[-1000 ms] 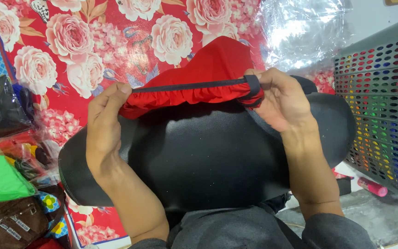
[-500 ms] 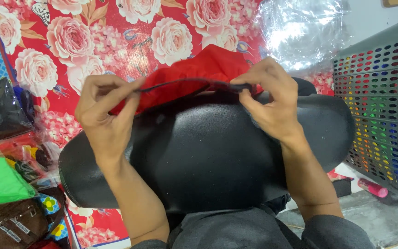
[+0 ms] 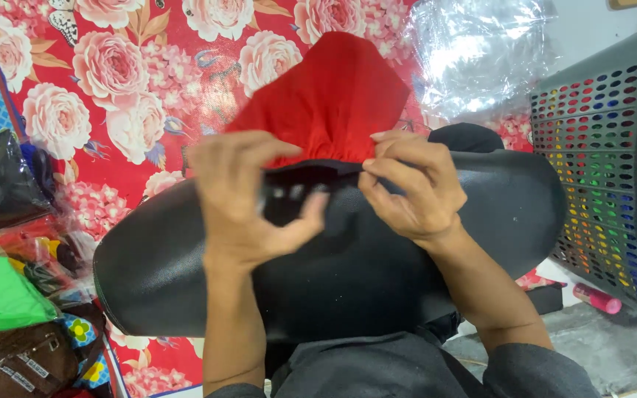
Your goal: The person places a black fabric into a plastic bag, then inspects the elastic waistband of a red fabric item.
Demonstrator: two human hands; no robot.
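Red cloth (image 3: 329,92) gathered on black cushion (image 3: 348,250) | my left hand (image 3: 248,199), right hand (image 3: 411,188) fingers pinch its black hem | folding unfinished

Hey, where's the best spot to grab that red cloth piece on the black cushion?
Probably the gathered black-banded edge of the red cloth, where the left hand and right hand already pinch it. Come from the near side, over the black cushion: the bunched band gives fingers a ridge, while the far part lies loose.
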